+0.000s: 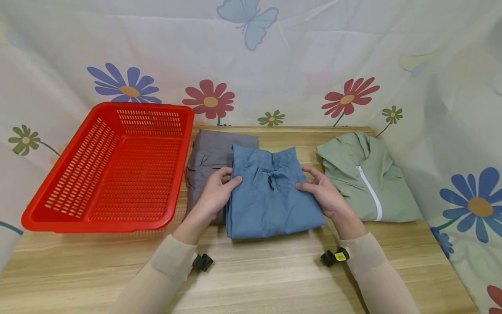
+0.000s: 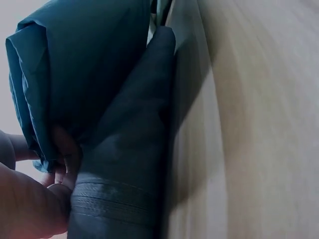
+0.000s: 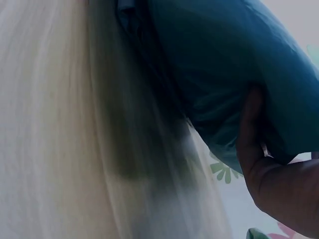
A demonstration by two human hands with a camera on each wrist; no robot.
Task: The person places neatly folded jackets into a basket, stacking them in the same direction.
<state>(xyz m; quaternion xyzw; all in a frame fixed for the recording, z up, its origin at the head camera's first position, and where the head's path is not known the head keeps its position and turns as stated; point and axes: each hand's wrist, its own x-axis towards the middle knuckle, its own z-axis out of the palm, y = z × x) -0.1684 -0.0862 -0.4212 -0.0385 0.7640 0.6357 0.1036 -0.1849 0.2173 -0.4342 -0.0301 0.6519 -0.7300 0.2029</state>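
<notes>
Your left hand (image 1: 215, 190) and right hand (image 1: 322, 190) pinch the blue garment (image 1: 270, 209) by its left and right edges; it seems raised off the table (image 1: 270, 274), partly covering the grey garment (image 1: 205, 159) at left.

I see a wooden table (image 1: 270, 283) — creased pale cloth (image 1: 353, 39) behind it, printed with flowers (image 1: 210, 101) and a butterfly (image 1: 259, 28).

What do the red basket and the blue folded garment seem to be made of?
Red basket: probably moulded plastic, slightly glossy, judging by regular slots and rounded corners. Blue garment: likely thin fabric, perhaps synthetic, with faint sheen and crisp creases.
</notes>
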